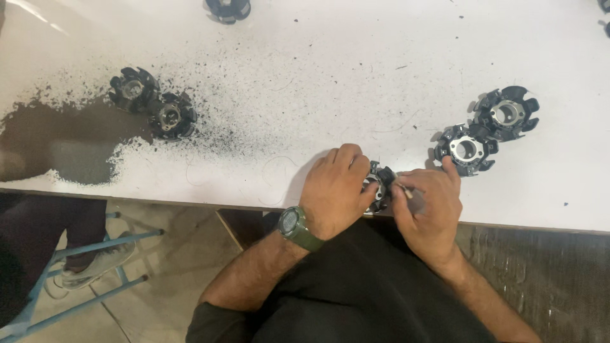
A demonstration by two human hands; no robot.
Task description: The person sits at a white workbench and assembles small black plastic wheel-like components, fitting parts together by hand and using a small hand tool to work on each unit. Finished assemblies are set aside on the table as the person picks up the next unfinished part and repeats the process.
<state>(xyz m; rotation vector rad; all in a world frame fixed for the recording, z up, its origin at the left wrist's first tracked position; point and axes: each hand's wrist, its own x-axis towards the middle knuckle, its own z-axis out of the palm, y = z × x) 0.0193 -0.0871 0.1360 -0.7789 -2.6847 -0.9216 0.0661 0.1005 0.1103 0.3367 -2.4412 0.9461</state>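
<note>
Together at the table's near edge, both hands close on one black ring (380, 184), a toothed round part with a metal bore. The left hand (333, 190) wraps it from nine o'clock, fingers curled over the top, a green watch (293, 226) on the wrist. The right hand (427, 204) pinches it from three o'clock, thumb and forefinger pressed at its rim; a small pale bit shows between those fingertips, too small to tell what it is. Most of the ring is hidden by the fingers.

At one o'clock from the hands, near the right forefinger, lies a second ring (466, 149), with a third (506, 113) just beyond it at two o'clock, the two touching or nearly so. At ten o'clock, well apart, two more rings (171, 115) sit side by side on the white table (318, 76), in a scatter of dark grit (82, 136) that thickens into a solid patch toward nine o'clock. Another ring (228, 7) is cut off by the frame at eleven o'clock, and dark parts show at the top right corner.

At eight o'clock, below the table, stands a blue stool frame (82, 273) with another person's shoe (101, 259) resting on it.
</note>
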